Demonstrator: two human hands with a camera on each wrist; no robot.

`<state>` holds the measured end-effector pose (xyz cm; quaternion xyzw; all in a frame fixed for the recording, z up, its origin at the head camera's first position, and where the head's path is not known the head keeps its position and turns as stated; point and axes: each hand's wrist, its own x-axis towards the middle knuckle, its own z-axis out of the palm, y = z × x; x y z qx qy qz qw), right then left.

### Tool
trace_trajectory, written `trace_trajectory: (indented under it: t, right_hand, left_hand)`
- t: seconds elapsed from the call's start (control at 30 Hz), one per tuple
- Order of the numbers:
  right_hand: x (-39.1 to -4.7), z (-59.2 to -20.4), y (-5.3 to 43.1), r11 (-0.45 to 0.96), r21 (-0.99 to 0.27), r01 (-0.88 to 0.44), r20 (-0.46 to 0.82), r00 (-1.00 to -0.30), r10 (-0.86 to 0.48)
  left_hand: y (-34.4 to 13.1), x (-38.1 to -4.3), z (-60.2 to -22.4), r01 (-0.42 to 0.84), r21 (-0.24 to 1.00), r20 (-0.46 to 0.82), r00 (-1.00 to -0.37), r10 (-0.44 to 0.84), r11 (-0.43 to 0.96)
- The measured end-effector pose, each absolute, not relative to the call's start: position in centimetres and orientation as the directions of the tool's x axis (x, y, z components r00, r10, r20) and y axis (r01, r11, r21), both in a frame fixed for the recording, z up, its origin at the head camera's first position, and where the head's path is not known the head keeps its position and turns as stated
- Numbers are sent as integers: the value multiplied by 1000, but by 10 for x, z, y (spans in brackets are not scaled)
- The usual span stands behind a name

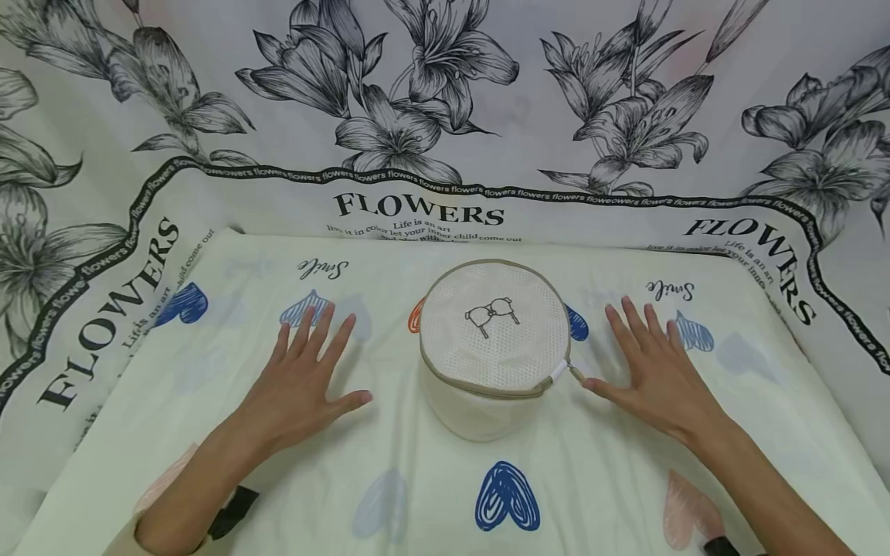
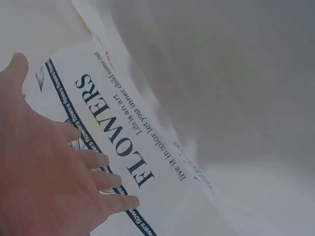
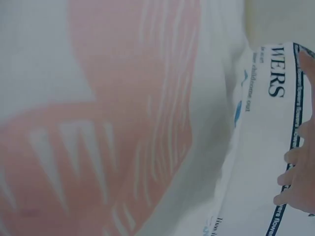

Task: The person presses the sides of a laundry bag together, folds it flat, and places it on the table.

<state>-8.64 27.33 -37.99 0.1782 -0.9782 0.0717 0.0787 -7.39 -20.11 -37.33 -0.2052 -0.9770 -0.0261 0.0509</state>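
A round white mesh bra wash bag stands upright on the heart-print cloth, its lid facing up. Beige piping edges the lid, and a small bra drawing marks its middle. At the right of the rim hangs the zipper pull. My left hand lies to the left of the bag with spread fingers, apart from it. On the other side my right hand has its fingers spread too, thumb tip right at the zipper pull. Both wrist views show straight fingers on the left hand and right hand.
Under everything lies a pale cloth printed with hearts and "Smile". Behind it rises a white flower-print fabric with a black lettered band, which also runs along both sides. Dark straps show at the wrists.
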Motion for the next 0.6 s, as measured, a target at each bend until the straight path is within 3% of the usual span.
trace_trajectory:
  t: [0.6]
  right_hand:
    - [-84,-350,270,885,-190,-425,209,-898,-386]
  left_hand:
    - [-192,-76,-357,454,64,144,-885,442,888]
